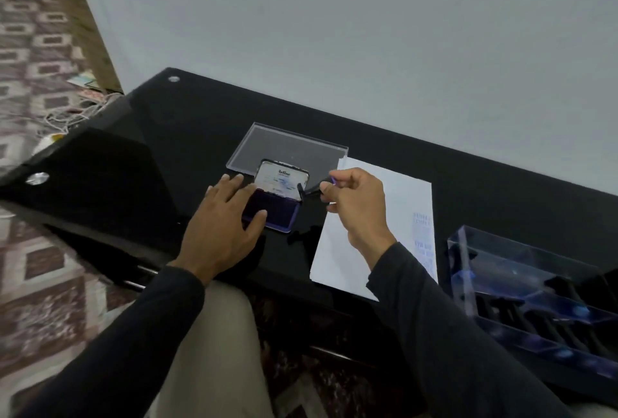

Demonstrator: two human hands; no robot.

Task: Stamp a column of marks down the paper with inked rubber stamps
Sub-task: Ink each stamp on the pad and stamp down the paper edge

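I see my left hand (224,220) lying flat with straight fingers (234,183) on the near edge of the open ink pad (277,203) at the centre of the frame, on the black worktop (187,123). My right hand (359,207) pinches a small black rubber stamp (309,190) just right of the pad's raised lid, above the left edge of the paper (394,190), which carries a faint blue column of marks (423,240) along its right side. A clear plastic lid (287,146) lies behind the pad, and a clear stamp box (535,290) sits at the lower right.
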